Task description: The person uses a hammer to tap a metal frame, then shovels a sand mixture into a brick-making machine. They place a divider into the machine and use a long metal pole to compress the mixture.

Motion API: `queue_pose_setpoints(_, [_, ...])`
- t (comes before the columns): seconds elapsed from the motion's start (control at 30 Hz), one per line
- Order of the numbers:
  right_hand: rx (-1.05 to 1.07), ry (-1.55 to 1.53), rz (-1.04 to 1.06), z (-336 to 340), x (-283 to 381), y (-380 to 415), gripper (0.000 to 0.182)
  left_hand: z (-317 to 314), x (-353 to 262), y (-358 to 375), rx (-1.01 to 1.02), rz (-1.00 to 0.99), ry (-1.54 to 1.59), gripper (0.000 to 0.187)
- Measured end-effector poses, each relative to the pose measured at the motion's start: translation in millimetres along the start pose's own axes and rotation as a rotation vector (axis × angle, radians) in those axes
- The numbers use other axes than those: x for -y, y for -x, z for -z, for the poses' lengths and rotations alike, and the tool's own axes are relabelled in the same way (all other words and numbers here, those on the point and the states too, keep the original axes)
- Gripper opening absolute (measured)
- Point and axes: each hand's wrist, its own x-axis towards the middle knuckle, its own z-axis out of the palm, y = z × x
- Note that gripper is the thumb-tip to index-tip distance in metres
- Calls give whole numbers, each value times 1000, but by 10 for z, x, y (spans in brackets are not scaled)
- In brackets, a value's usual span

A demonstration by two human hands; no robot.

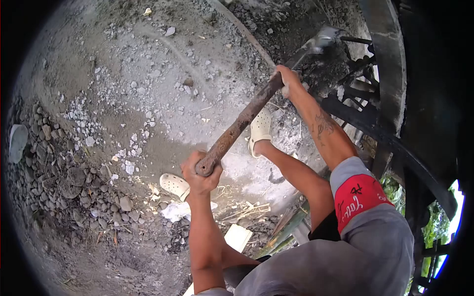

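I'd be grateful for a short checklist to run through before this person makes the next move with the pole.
1. Left hand closed around the pole near its lower end: ok.
2. Right hand gripping farther along: ok.
3. Gloves on: not ok, both hands are bare.
4. Sturdy footwear: not ok, I'd say; the pale clogs have holes.
5. Metallic far end sound and firmly fixed: cannot tell, it is blurred.
6. Far end well away from the dark bars: not ok, they look close.
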Motion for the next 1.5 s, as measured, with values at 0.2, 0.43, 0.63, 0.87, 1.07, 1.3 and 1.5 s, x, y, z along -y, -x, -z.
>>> queue_pose_setpoints(0.2, [250,-284,-6,-552,19,1122,17,1093,-421,397,-141,-267,-246,29])
queue_pose_setpoints(0.43, [86,-80,46,451,595,-390,14,-346,-645,-232,152,-127,-138,17])
queue_pose_setpoints(0.63, [-1,-63,-4,328,348,105,18,-241,-279,83,100,-243,2,18])
queue_pose_setpoints(0.87, [315,-88,204,-695,691,960,26,935,-65,471,-150,40,-167,18])
queue_pose_setpoints(1.07, [15,-109,-14,621,407,-232,10,-575,-247,-136,298,-318,-53,18])
queue_pose_setpoints(1.3, [113,45,135,-11,234,647,16,312,-302,452,-35,-176,-52,20])
queue_pose_setpoints(1.5, [277,-136,178,-221,549,687,21,256,-602,124,-121,-268,-44,24])
